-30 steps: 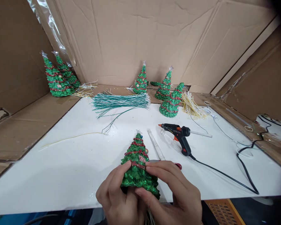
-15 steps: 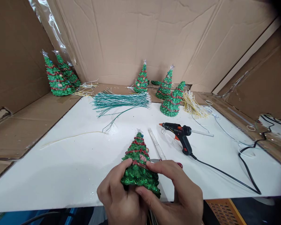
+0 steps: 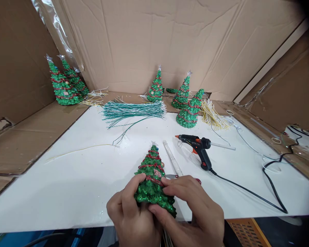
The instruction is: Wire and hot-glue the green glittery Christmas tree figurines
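Note:
A green glittery Christmas tree ornament (image 3: 154,190) with red garlands, small baubles and a clear star on top is held between both hands near the table's front edge, tip pointing away from me. My left hand (image 3: 134,209) grips its left side and lower edge, part of the fingers hidden beneath the base. My right hand (image 3: 195,209) pinches the right side, fingertips on the front near a small pink decoration and the thumb at the bottom rim. Some thin wires (image 3: 167,238) show below, between the hands. Just beyond lies a clear stick-like tube (image 3: 172,158).
A black hot glue gun (image 3: 197,147) with a glue stick lies right of centre, its cord running right. Bundled green wires (image 3: 134,110) and yellow-white wires (image 3: 212,115) lie at the back. More trees (image 3: 189,111) stand along the cardboard wall. A red-handled tool (image 3: 198,181) is partly hidden.
The tree stays in both hands, shifted very slightly right. The fingers of my right hand have moved a little on its right side.

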Available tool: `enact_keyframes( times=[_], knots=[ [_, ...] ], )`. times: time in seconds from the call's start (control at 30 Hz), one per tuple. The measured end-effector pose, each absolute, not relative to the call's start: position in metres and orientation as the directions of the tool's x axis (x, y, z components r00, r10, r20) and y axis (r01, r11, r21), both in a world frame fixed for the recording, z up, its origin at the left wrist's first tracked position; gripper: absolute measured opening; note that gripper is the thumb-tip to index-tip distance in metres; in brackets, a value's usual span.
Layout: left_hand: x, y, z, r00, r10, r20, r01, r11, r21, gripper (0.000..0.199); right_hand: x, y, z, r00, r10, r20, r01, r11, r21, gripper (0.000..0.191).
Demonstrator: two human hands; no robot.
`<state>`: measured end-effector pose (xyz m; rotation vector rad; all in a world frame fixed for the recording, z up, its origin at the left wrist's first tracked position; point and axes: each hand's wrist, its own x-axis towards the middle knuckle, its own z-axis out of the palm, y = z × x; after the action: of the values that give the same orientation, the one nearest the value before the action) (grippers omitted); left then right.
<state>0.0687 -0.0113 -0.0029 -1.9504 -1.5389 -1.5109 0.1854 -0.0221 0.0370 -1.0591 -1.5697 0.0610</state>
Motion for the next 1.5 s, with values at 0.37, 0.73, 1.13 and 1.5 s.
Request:
enact_keyframes(
  times=[0.37,0.73,1.13,1.5],
  knots=[
    [0.066,-0.017,-0.014,-0.162,0.651,0.742,0.805,-0.348,0.481,0.034,0.194,-0.026,0.05,-0.082,0.847,0.525,0.672,0.436,-0.599,0.019],
    [0.072,-0.019,-0.017,-0.302,0.685,0.663,0.74,-0.27,0.616,0.019,0.188,-0.024,0.056,-0.175,0.844,0.507,0.772,0.437,-0.461,0.024],
    [0.082,-0.016,-0.009,-0.408,0.662,0.629,0.665,-0.257,0.702,0.021,0.183,-0.024,0.054,-0.141,0.847,0.513,0.775,0.417,-0.475,0.023],
    [0.073,-0.013,-0.013,-0.323,0.642,0.696,0.702,-0.33,0.631,0.026,0.182,-0.024,0.052,-0.13,0.84,0.527,0.775,0.417,-0.474,0.024]
  ],
)
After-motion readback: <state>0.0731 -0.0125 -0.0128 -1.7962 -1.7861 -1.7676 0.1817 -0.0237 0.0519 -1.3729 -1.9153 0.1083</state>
